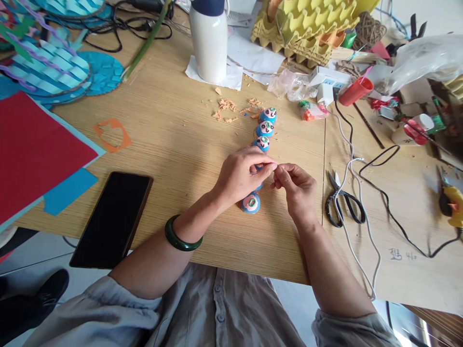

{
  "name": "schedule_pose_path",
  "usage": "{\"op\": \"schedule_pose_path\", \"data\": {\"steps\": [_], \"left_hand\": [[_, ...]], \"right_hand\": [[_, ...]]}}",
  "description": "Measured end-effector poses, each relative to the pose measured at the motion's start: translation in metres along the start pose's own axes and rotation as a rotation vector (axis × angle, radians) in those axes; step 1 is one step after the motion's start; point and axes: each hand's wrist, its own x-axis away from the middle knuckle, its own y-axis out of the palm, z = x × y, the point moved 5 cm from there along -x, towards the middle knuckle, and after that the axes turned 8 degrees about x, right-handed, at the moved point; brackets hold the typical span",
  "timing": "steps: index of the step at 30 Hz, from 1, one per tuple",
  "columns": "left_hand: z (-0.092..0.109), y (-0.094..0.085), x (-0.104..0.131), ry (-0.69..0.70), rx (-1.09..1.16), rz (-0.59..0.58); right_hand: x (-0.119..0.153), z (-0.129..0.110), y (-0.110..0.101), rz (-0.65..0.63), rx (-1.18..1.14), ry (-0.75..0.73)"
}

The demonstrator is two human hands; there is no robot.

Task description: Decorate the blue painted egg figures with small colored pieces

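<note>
Blue-pink domes (265,128) were lined up near-to-far on desk (173,144), just L of the meeting fingertips, partly hidden by L hand (237,176) (nearer one). Both L & R hand (299,190) fingers were pinched; any tiny pc. held couldn't be made out.

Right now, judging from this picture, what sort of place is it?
Probably a craft workspace: on the wooden table are black-handled scissors, a row of small blue-and-pink domes and stacked yellow egg trays.
</note>
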Motion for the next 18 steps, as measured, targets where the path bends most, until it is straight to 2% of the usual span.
{"op": "schedule_pose_path", "data": {"steps": [13,15,18], "left_hand": [[0.0,-0.002,-0.0012,-0.004,-0.022,-0.007],[0.0,-0.0022,-0.0009,-0.006,-0.041,-0.001],[0.0002,-0.0017,-0.0002,0.0,-0.059,0.007]], "right_hand": [[0.0012,-0.005,0.0029,-0.053,0.01,0.004],[0.0011,-0.005,0.0013,-0.024,0.036,-0.006],[0.0026,-0.0076,-0.0045,0.091,0.11,-0.077]]}}
